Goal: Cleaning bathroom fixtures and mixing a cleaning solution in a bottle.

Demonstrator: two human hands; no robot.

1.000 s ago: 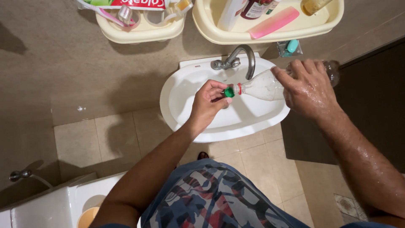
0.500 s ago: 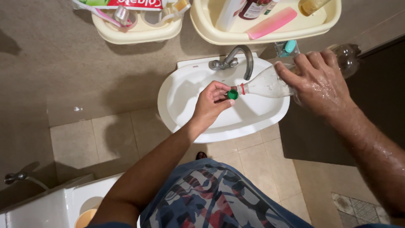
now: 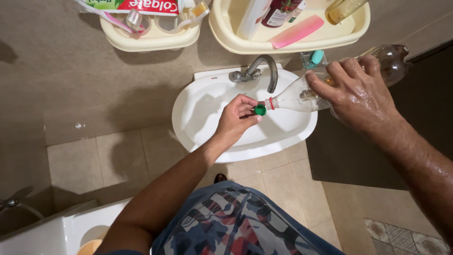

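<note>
Bathroom, white basin (image 3: 207, 137) on a brown wall, beige floor tiles (image 3: 108, 156).
Right hand (image 3: 358, 97) grips a clear bottle (image 3: 295, 97); left hand (image 3: 236, 118) pinches its green cap (image 3: 260, 110).

This is a home bathroom. A white washbasin (image 3: 283, 137) with a metal tap (image 3: 264, 71) is fixed to a beige wall, and above it hang two cream plastic trays (image 3: 151, 40) holding a toothpaste tube (image 3: 141, 5), toothbrushes (image 3: 118, 21), a pink comb (image 3: 297, 30) and toiletry bottles (image 3: 278, 14). The floor is laid with beige tiles (image 3: 118, 156), and the white rim of another bathroom fixture (image 3: 52, 231) shows at the lower left beside a small wall tap (image 3: 7, 204).
</note>
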